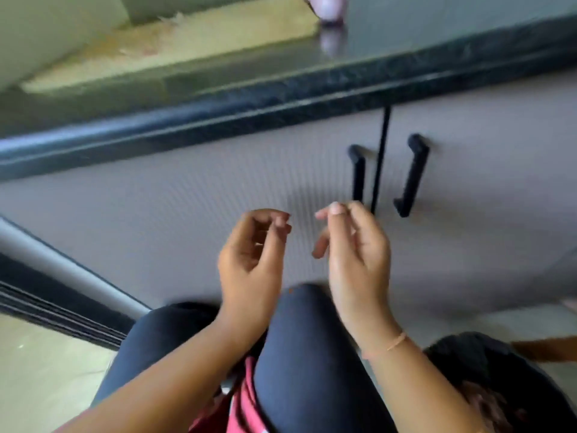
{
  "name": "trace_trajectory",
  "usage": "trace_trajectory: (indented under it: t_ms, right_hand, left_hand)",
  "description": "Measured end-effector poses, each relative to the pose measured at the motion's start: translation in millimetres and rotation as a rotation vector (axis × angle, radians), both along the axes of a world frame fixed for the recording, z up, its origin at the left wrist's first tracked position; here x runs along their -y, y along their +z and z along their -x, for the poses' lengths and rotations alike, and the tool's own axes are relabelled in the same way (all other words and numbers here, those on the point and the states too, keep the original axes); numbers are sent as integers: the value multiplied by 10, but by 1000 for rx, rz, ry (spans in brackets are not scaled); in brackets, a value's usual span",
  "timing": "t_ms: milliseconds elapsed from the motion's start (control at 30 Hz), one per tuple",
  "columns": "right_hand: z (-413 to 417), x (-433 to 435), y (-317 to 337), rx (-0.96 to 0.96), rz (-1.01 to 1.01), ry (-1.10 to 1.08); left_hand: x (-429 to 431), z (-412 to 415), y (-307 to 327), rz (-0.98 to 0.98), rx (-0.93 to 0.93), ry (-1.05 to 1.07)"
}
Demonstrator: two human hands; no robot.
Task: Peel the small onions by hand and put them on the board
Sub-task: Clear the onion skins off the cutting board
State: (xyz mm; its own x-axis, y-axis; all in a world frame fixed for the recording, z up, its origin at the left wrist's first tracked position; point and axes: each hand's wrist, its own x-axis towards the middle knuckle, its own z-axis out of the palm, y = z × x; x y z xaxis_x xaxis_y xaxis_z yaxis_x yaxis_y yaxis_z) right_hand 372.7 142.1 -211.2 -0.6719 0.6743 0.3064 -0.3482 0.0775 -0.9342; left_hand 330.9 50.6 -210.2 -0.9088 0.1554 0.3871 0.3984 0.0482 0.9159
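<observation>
One wide-angle camera on the person's head looks forward and steeply down, tilted, from close above the left hand [249,257] and right hand [357,254]. Beyond the hands it takes in cupboard doors [187,198] and the counter [281,92]; beneath them, a knee [307,310]. The view is blurred.

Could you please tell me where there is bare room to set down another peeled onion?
The board is bare at its right end, beside the onion; so is the dark counter right of that onion. Peel scraps crowd the board's left part.
</observation>
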Motion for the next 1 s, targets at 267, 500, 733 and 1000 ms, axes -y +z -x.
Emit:
trace_trajectory:
  t_ms: [267, 500, 733, 1000]
  right_hand:
    - [572, 377, 1174, -341, -672, 5]
    - [1247, 147, 1911, 123, -1113, -131]
    - [1750, 71, 2075, 781, -1209, 376]
    - [2618, 159, 2140, 559, -1098, 429]
  left_hand:
    - [654, 475, 1258, -21, -748, 249]
    - [1001, 1523, 1976, 550, -596, 353]
    - [1361, 2479, 1937, 1179, -112, 288]
    - [1328, 2700, 1802, 1187, -146, 245]
